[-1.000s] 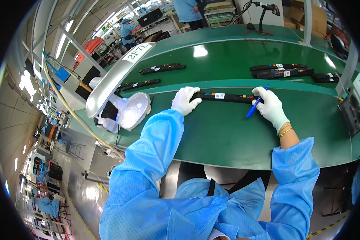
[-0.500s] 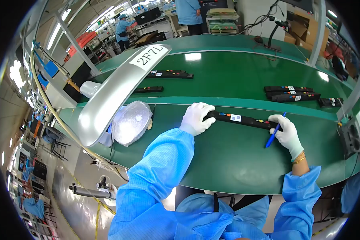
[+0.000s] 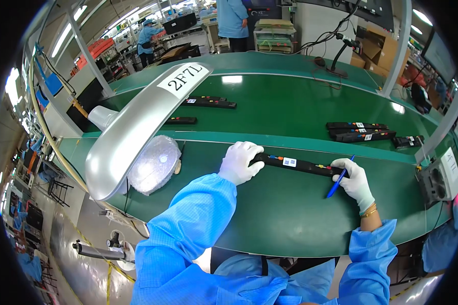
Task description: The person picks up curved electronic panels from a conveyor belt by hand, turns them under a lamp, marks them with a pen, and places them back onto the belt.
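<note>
A long black bar-shaped part (image 3: 310, 166) with red, yellow and blue marks and a white label printed with square codes lies across the green bench. Its left end is gripped by my left hand (image 3: 239, 161), in a white glove, the fingers curled round it. At the far right end, my right hand (image 3: 355, 182), also gloved, pinches the part between thumb and fingers. A blue pen (image 3: 337, 186) is held in that same hand, slanting down to the left. What exactly the part is, I cannot tell.
Several similar black parts (image 3: 361, 135) lie on the green belt beyond the bench, on both sides. A silver lamp (image 3: 137, 137) marked 2F7L overhangs the left, above a bubble-wrapped round object (image 3: 155, 165). A small fan (image 3: 437, 180) stands at right. People work in the background.
The camera view has shifted a little, so the whole scene sits lower and further left. Both hands keep their hold on the black part, and the pen stays in my right hand.
</note>
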Demonstrator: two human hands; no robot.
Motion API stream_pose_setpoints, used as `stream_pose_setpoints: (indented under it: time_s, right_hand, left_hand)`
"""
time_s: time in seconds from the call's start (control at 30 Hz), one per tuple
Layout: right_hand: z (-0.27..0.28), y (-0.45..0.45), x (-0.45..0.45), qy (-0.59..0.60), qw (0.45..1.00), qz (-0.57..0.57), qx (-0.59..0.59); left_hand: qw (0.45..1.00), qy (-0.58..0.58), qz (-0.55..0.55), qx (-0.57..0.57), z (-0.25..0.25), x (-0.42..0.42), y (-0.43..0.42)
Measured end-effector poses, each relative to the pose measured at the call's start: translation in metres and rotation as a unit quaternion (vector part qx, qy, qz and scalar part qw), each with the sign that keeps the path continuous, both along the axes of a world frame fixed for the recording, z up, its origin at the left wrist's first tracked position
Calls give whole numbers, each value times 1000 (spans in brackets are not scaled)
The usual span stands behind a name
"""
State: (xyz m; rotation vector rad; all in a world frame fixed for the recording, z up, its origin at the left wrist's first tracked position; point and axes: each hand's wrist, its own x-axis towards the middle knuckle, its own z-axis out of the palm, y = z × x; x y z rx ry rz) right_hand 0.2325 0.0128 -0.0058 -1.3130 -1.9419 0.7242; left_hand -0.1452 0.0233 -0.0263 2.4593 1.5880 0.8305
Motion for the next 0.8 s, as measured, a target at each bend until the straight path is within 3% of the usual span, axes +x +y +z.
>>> stream_pose_setpoints:
  time_s: [0.03, 0.17, 0.27, 0.53, 0.8]
  right_hand:
    - [-2, 1, -1, 23, 1000, -1, -3]
    - [4, 7, -10, -128, 988, -23, 78]
    - [7, 9, -27, -158, 982, -46, 96]
    - [-4, 9, -37, -124, 984, -66, 109]
    - [1, 2, -28, -114, 988, -17, 99]
  left_hand:
    - [1000, 2, -2, 4, -1, 0, 1]
    - [1000, 6, -3, 16, -1, 1, 2]
    - [1000, 18, 7, -1, -1, 0, 4]
    - [1000, 19, 1, 19, -4, -5, 7]
    - [1000, 9, -14, 18, -5, -11, 6]
